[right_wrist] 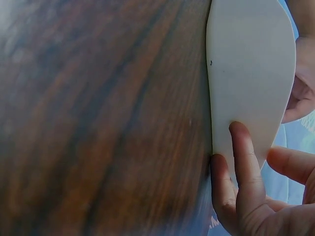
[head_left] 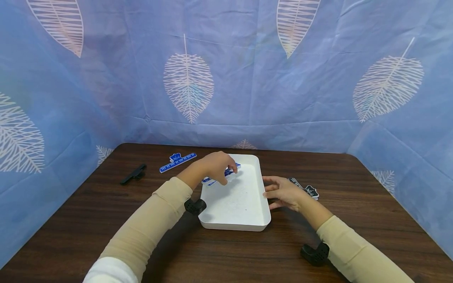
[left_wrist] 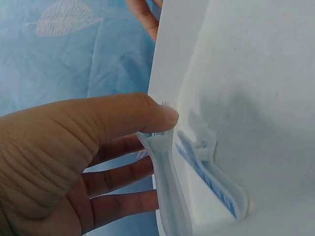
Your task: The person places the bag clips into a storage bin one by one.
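Observation:
My left hand (head_left: 216, 168) is over the far left part of a white tray (head_left: 244, 204). Its thumb and fingers pinch a pale clip (left_wrist: 170, 187) by the handle end, seen in the left wrist view. Beside this clip, a second clip (left_wrist: 209, 179), white with a blue strip, lies on the tray floor. In the head view the hand partly covers both. My right hand (head_left: 284, 192) rests against the tray's right side, its extended fingertips (right_wrist: 241, 135) touching the outer wall.
A blue clip with a piano-key pattern (head_left: 178, 162) lies left of the tray on the dark wooden table (head_left: 226, 255). Farther left is a black clip (head_left: 133, 175). A black-and-white clip (head_left: 311, 192) sits behind my right hand. Blue leaf-patterned cloth (head_left: 233, 86) surrounds the table.

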### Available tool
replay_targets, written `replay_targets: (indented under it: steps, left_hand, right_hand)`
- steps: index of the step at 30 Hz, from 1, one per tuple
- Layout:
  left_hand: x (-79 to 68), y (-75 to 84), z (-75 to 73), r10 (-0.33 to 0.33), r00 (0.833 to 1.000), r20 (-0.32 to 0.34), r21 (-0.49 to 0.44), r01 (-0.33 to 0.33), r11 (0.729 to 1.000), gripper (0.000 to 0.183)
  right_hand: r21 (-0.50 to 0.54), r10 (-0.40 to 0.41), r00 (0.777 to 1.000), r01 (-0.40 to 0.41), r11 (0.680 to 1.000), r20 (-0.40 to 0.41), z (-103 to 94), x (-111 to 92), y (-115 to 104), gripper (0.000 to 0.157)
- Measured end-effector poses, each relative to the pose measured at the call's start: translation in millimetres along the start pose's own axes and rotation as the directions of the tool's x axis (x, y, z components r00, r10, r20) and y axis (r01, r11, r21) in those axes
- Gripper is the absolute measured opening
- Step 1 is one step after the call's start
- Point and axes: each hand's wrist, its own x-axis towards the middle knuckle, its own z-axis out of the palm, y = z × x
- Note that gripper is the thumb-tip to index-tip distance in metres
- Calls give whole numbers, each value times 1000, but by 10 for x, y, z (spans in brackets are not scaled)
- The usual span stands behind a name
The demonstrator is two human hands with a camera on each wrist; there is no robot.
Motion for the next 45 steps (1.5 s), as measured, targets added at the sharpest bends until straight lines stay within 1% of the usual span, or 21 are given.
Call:
replay_targets:
  steps: [4, 9, 12, 15, 20, 23, 32, 40, 45]
  left_hand:
    - [49, 58, 31, 18, 999, 35, 6, -18, 1000, 41]
    - [92, 147, 59, 38, 997, 70, 46, -41, 998, 40]
    - [124, 187, 81, 38, 996, 82, 57, -42, 997, 39]
    - [160, 211, 112, 29, 996, 88, 40, -32, 999, 39]
    - [212, 207, 173, 22, 995, 98, 1, -23, 1000, 37]
    - [227, 200, 205, 22, 994, 105, -3, -22, 1000, 36]
    - [242, 232, 231, 27, 993, 118, 58, -34, 998, 39]
    - [256, 231, 266, 19, 992, 126, 48, -25, 999, 46]
    - [238, 232, 250, 19, 992, 128, 34, -23, 999, 48]
  right_hand:
    - [-6, 0, 1000, 0, 1000, 2, -8, 13, 6, 72]
    - [-2, 5, 1000, -5, 1000, -2, -8, 22, 9, 72]
    - [3, 8, 1000, -8, 1000, -4, -4, 20, 9, 73]
    - [7, 8, 1000, -8, 1000, -2, 0, 16, 8, 73]
    - [12, 5, 1000, -5, 1000, -3, 7, 8, 1, 72]
    - [13, 6, 1000, -6, 1000, -6, 11, 6, -1, 72]
    - [10, -1, 1000, 1, 1000, 5, 7, 9, 5, 72]
    - [3, 1, 1000, -1, 1000, 3, 16, 2, -2, 72]
    - [2, -3, 1000, 3, 1000, 1, 23, -3, -4, 72]
